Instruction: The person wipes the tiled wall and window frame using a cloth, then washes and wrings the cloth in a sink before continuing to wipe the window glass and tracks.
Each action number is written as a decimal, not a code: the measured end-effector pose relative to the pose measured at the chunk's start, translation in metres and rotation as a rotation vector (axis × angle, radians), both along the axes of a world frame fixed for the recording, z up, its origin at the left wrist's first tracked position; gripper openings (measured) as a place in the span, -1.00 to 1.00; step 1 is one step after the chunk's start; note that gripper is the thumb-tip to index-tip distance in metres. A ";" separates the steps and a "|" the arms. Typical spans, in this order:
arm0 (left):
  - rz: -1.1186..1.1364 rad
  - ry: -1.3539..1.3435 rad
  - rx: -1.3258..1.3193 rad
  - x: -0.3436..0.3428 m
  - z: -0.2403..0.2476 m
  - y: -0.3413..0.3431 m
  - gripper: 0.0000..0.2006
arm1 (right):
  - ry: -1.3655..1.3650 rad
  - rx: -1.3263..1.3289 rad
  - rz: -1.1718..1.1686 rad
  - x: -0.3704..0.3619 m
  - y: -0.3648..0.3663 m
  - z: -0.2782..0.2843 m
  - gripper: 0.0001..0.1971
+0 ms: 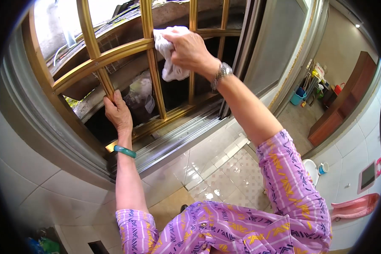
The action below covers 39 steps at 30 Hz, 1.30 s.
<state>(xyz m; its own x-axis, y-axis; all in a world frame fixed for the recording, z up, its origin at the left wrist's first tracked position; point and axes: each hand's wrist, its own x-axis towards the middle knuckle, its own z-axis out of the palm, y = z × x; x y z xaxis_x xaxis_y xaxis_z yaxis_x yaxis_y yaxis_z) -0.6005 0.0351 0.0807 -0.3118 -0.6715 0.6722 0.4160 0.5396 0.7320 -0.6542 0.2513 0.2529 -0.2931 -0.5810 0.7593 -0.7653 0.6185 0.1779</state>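
Gold-coloured window bars [156, 86] cross the open window in front of me. My left hand [119, 113], below a green bangle [125, 151], is closed round a lower upright bar at the left. With my right hand [190, 51] I grip a crumpled white cloth [173, 70], pressed against the bars near the curved crossbar [122, 51]. Part of the cloth hangs down below that crossbar. A metal watch [222, 75] is on my right wrist.
A metal window track [182, 135] runs under the bars, with a sliding pane [271, 46] at the right. Beyond the doorway are a blue bucket [298, 95] and a brown wooden panel [345, 99]. A pink holder [355, 206] hangs on the tiled wall. The floor tiles [233, 178] look wet.
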 end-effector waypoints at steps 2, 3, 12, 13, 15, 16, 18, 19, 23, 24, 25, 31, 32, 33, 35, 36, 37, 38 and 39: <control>0.061 0.006 -0.058 -0.001 -0.003 -0.004 -0.69 | 0.054 -0.129 0.104 0.008 -0.005 -0.018 -0.55; 0.073 0.007 -0.062 0.001 -0.004 -0.007 -0.69 | -0.078 -0.126 0.078 0.025 -0.012 -0.017 -0.57; -0.082 0.049 0.005 0.003 -0.001 0.005 -0.74 | -0.325 0.210 0.136 0.045 -0.073 0.040 -0.87; -0.071 0.042 0.005 0.004 -0.002 0.000 -0.74 | -0.377 0.251 0.117 0.045 -0.075 0.047 -0.86; -0.117 0.059 0.026 0.003 -0.002 -0.005 -0.73 | -0.181 0.273 0.154 0.039 -0.072 0.039 -0.86; -0.110 0.054 0.028 0.003 -0.005 -0.004 -0.73 | -0.073 0.289 0.159 0.036 -0.069 0.031 -0.86; -0.078 0.031 0.027 0.006 -0.001 0.001 -0.72 | 0.020 0.226 0.181 0.036 -0.057 0.013 -0.85; -0.038 0.021 0.008 0.007 -0.002 -0.005 -0.71 | 0.092 0.198 0.204 0.041 -0.056 0.007 -0.84; -0.027 0.024 0.050 -0.005 -0.005 0.006 -0.71 | 0.201 0.182 0.170 0.042 -0.059 0.007 -0.86; -0.017 0.021 0.045 -0.005 -0.005 0.005 -0.71 | 0.094 0.205 0.154 0.045 -0.064 0.014 -0.86; -0.011 0.036 0.022 -0.006 -0.005 0.005 -0.71 | 0.025 0.206 0.168 0.048 -0.071 0.022 -0.87; -0.011 0.037 -0.021 -0.006 -0.013 -0.007 -0.73 | -0.195 0.234 0.201 0.044 -0.092 0.038 -0.86; -0.054 0.047 0.010 -0.010 -0.012 -0.003 -0.72 | -0.090 0.242 0.176 0.033 -0.091 0.028 -0.87; -0.075 0.057 0.031 -0.006 -0.009 -0.007 -0.72 | -0.096 0.240 0.181 0.053 -0.078 0.028 -0.88; -0.020 0.024 0.030 -0.006 -0.010 -0.011 -0.73 | -0.075 0.243 0.261 0.046 -0.068 0.019 -0.83; -0.018 0.048 0.036 -0.005 -0.006 -0.003 -0.74 | -0.089 0.265 0.289 0.047 -0.061 0.015 -0.78; 0.047 0.045 -0.016 -0.002 -0.003 0.003 -0.75 | 0.126 0.173 0.426 0.044 -0.059 0.006 -0.76; 0.056 0.046 -0.015 -0.003 -0.005 0.002 -0.75 | 0.128 0.173 0.434 0.052 -0.064 0.006 -0.76; 0.045 0.054 -0.022 -0.005 -0.006 -0.001 -0.75 | 0.160 0.043 0.498 0.061 -0.073 0.008 -0.72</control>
